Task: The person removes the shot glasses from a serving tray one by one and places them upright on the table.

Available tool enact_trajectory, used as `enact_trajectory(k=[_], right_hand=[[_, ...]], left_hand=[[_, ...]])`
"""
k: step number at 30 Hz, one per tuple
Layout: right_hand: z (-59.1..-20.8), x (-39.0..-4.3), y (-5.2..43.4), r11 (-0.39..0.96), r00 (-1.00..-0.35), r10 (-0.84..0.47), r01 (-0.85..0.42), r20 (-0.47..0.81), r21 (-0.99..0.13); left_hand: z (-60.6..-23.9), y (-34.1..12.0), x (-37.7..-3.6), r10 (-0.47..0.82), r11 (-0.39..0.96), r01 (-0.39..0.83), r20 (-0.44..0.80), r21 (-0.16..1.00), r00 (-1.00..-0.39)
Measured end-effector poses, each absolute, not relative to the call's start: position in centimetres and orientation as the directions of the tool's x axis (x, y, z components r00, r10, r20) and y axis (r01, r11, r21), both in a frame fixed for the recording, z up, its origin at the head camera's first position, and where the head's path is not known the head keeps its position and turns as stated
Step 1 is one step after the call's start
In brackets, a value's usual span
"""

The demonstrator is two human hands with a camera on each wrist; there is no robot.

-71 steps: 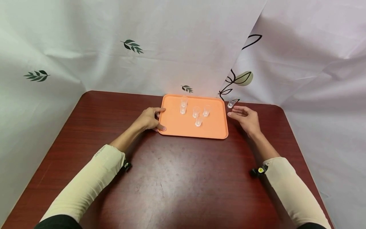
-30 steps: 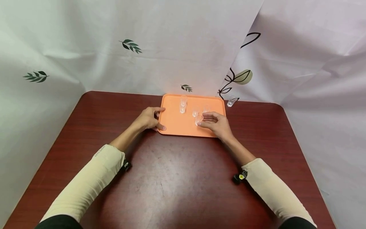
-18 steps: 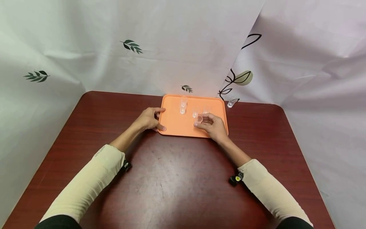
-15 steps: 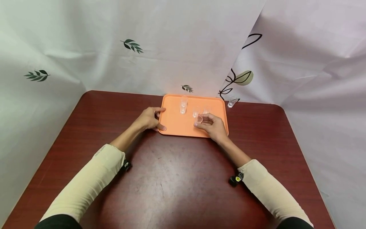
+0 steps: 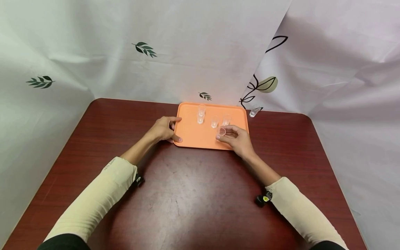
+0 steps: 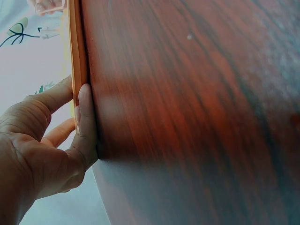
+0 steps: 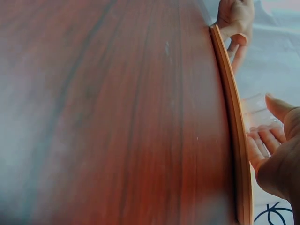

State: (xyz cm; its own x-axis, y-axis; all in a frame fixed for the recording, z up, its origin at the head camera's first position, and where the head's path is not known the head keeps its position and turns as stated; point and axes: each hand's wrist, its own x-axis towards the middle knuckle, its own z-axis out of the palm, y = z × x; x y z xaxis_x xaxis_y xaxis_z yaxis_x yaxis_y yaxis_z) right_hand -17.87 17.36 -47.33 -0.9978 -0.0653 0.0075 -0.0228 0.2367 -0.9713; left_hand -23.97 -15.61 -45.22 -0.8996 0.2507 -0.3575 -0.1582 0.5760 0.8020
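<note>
An orange tray lies on the table near the back wall. My left hand holds its left end, thumb at the front corner; in the left wrist view, the hand's fingers lie along the tray's edge. Over the tray's front right part, my right hand pinches a small clear cup between thumb and fingers, its round mouth showing. In the right wrist view that cup is faint beside the thumb. Just behind stand two clear cups, one left and one right.
Toward the tray's back left, clear cups stand front and back. Another clear cup stands on the table beyond the tray's right back corner. White cloth with printed leaves rises behind and at both sides.
From beside the cup right of the tray, my right hand has moved left over the tray and taken hold of the front cup. Lately it has shifted slightly right. My left hand stays put.
</note>
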Motion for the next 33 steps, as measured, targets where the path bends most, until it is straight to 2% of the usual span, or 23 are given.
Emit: enact_trajectory(k=[9,15,33], right_hand=[[-47.0,-17.3,19.8,0.232,-0.999,-0.032,-0.037,0.031,-0.972],[-46.8,-17.2,21.2,0.164,-0.999,0.011,-0.047,0.049,-0.985],[-46.6,-18.4,25.1,0.093,-0.981,0.146,-0.118,0.131,-0.989]], left_hand=[[-45.2,-15.6,-24.2,0.251,0.583,-0.15,-0.353,0.799,-0.901],[-45.2,-15.7,-24.2,0.246,0.583,-0.157,-0.358,0.797,-0.9],[-45.0,-15.5,-24.0,0.247,0.582,-0.161,-0.362,0.797,-0.899]])
